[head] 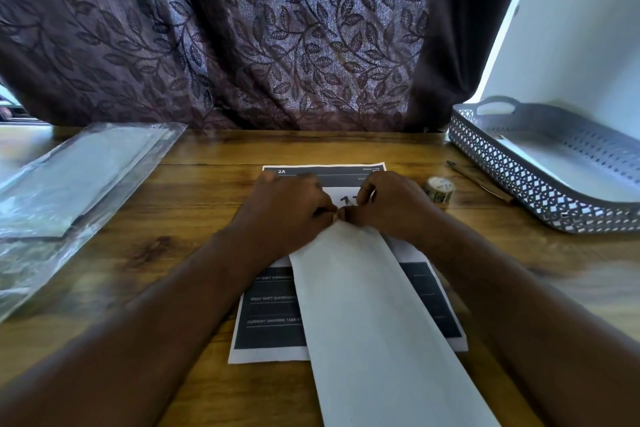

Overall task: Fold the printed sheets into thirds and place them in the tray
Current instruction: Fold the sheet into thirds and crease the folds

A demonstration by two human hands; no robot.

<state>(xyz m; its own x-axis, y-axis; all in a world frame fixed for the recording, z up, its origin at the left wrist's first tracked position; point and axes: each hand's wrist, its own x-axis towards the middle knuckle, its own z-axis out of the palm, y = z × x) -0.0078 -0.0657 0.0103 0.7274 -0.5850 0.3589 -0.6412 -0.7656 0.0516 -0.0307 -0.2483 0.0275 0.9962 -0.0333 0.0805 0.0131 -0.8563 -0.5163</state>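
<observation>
A printed sheet (270,308) with dark panels and white text lies flat on the wooden table in front of me. Over it runs a long white folded sheet (367,315), blank side up, reaching from my hands down to the bottom edge of the view. My left hand (287,208) and my right hand (391,204) meet at its far end, both pinching that end between thumb and fingers. The grey lattice tray (512,177) stands at the right; white paper lies inside it.
A clear plastic sleeve with papers (69,180) lies on the left of the table. A small roll of tape (439,188) and a pencil (481,182) sit between my right hand and the tray. A leaf-patterned curtain (277,35) hangs behind the table.
</observation>
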